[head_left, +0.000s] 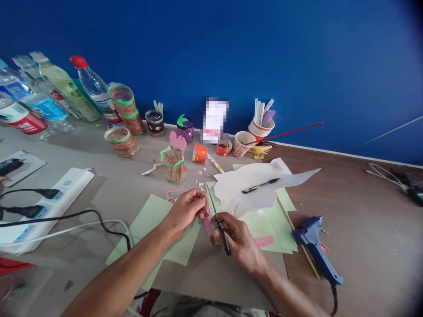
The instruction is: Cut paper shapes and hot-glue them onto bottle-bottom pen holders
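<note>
My right hand (239,240) grips a pair of scissors (224,237) with dark handles, the blades pointing up and away past my left fingertips. My left hand (189,206) is closed in a pinch just left of the blades. A tiny yellowish bit shows at its fingertips, too small to name. A pink paper strip (208,226) lies below and between the hands. Light green paper sheets (148,226) spread under my left forearm and to the right. Small pale paper scraps (200,172) are scattered beyond my left hand.
A blue glue gun (317,248) lies at the right, a white power strip (49,211) with cables at the left. Decorated jars (175,169), bottles (66,88) and paper cups (243,144) stand along the back. A pen (261,185) rests on torn white paper (231,180).
</note>
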`<state>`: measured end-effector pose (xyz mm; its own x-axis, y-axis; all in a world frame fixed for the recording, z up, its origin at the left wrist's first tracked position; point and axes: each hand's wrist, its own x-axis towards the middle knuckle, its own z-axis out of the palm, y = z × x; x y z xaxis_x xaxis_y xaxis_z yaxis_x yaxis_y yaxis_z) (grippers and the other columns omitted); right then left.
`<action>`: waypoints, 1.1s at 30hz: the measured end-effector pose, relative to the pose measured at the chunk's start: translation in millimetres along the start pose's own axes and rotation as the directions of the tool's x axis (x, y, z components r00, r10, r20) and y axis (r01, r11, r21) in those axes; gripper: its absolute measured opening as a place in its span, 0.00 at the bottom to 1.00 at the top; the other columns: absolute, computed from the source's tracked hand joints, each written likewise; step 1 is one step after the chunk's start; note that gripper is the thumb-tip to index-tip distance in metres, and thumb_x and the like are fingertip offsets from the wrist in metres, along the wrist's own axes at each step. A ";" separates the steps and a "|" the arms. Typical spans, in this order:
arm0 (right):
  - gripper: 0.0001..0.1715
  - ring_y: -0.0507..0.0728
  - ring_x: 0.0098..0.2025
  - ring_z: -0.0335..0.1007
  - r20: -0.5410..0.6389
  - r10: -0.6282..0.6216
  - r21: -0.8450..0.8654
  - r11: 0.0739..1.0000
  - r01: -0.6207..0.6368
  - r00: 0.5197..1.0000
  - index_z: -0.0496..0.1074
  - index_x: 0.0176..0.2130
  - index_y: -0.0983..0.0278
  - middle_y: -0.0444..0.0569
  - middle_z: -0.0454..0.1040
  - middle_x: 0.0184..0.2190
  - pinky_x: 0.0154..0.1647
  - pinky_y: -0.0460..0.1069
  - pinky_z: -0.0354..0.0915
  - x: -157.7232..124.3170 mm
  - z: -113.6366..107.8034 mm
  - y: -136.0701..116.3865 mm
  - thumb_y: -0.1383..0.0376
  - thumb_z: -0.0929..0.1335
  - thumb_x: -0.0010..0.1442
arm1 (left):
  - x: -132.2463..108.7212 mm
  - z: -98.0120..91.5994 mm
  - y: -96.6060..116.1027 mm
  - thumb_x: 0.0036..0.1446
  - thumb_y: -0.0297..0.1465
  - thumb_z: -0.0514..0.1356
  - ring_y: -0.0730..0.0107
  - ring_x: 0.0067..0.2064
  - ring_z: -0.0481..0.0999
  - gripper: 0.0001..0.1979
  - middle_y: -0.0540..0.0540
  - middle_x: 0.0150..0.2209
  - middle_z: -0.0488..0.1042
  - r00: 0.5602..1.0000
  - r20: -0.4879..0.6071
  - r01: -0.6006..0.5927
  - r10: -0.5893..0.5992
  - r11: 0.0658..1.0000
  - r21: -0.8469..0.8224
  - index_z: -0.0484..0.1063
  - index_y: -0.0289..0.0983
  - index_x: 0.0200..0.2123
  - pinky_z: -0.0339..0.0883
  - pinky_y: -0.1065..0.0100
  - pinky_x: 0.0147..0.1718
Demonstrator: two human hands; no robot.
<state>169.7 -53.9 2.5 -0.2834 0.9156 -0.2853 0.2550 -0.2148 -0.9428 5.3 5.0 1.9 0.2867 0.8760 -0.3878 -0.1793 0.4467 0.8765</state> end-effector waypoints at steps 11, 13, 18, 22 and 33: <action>0.10 0.49 0.22 0.50 0.013 0.000 -0.036 0.999 0.001 1.000 0.66 0.38 0.66 0.36 0.55 0.21 0.22 0.45 0.48 0.1 1.0 -3.8 0.63 0.65 0.56 | -2.5 3.7 5.2 0.45 0.30 0.60 0.77 0.20 0.64 0.05 0.56 0.15 0.63 0.998 0.008 0.065 -0.065 0.997 -0.031 0.66 0.36 0.26 0.63 0.70 0.29; 0.10 0.49 0.23 0.50 0.013 0.000 -0.048 0.999 0.001 1.000 0.66 0.39 0.66 0.37 0.56 0.21 0.22 0.45 0.49 0.2 1.2 -2.6 0.63 0.64 0.57 | -2.9 4.4 5.4 0.45 0.29 0.60 0.77 0.20 0.64 0.04 0.56 0.15 0.63 0.998 0.005 0.069 -0.069 0.997 -0.025 0.67 0.36 0.26 0.62 0.70 0.29; 0.10 0.49 0.24 0.51 0.007 0.006 -0.062 0.998 -0.006 1.000 0.67 0.39 0.66 0.38 0.58 0.22 0.23 0.45 0.50 0.6 1.7 0.1 0.62 0.64 0.58 | -2.7 4.9 3.8 0.44 0.30 0.59 0.78 0.20 0.63 0.05 0.57 0.15 0.63 0.997 0.011 0.073 -0.073 0.997 -0.017 0.66 0.36 0.24 0.60 0.71 0.27; 0.10 0.49 0.24 0.52 0.009 0.009 -0.060 0.998 -0.009 1.000 0.67 0.39 0.66 0.38 0.59 0.22 0.23 0.45 0.51 1.1 1.8 -0.7 0.62 0.64 0.58 | -2.2 4.2 2.0 0.43 0.31 0.60 0.78 0.20 0.63 0.05 0.56 0.16 0.64 0.997 0.019 0.079 -0.079 0.997 -0.017 0.66 0.36 0.24 0.59 0.71 0.26; 0.11 0.49 0.25 0.54 0.028 -0.014 -0.012 1.000 0.014 1.000 0.66 0.41 0.67 0.39 0.61 0.23 0.24 0.44 0.53 -0.1 2.3 6.0 0.62 0.63 0.60 | -1.7 4.7 3.5 0.42 0.30 0.62 0.82 0.18 0.61 0.07 0.54 0.20 0.67 0.991 0.059 0.128 -0.124 0.988 -0.083 0.66 0.34 0.23 0.57 0.72 0.24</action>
<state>169.1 -56.0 -3.5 -0.3125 0.9087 -0.2768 0.2621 -0.1976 -0.9446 8.6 4.2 7.0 0.3617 0.8019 -0.4756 -0.2186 0.5688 0.7929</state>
